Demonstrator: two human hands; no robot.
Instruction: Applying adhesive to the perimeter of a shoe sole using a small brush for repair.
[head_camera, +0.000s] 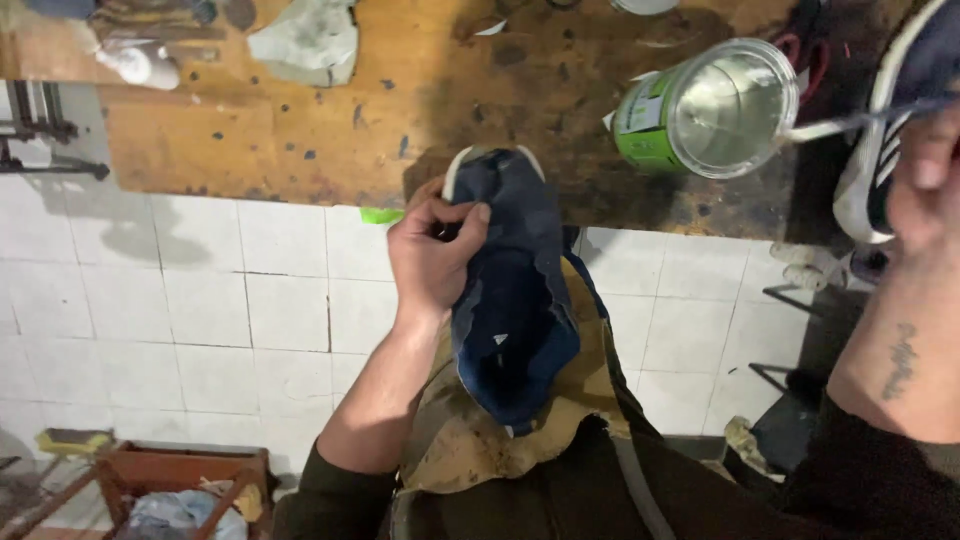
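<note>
Left hand (432, 252) clamped on the side of a dark blue shoe upper (510, 300), thumb and fingers pinching its left edge near the white toe cap. Upper resting lengthwise over the lap, on a stained tan apron (470, 440), toe end touching the front edge of the wooden workbench (300, 130). Right hand (925, 180) raised at the far right, blurred, against a second dark shoe with white stripes (890, 110) and a white lace; whether fingers closed on it, cannot tell.

Just right of the upper's toe, on the bench: one open green tin (705, 110), tipped toward the camera, pale inside. Between tin and striped shoe, little room. Farther back on the bench, one grey crumpled rag (305, 40) and one white bottle (135, 65) lying at the left.

Bench edge running left to right across the upper third; below it, white tiled floor (200, 300), open on the left. One wooden crate (170, 490) at bottom left.

Count: two shoes, one tin, one rag, one bottle, one crate.
</note>
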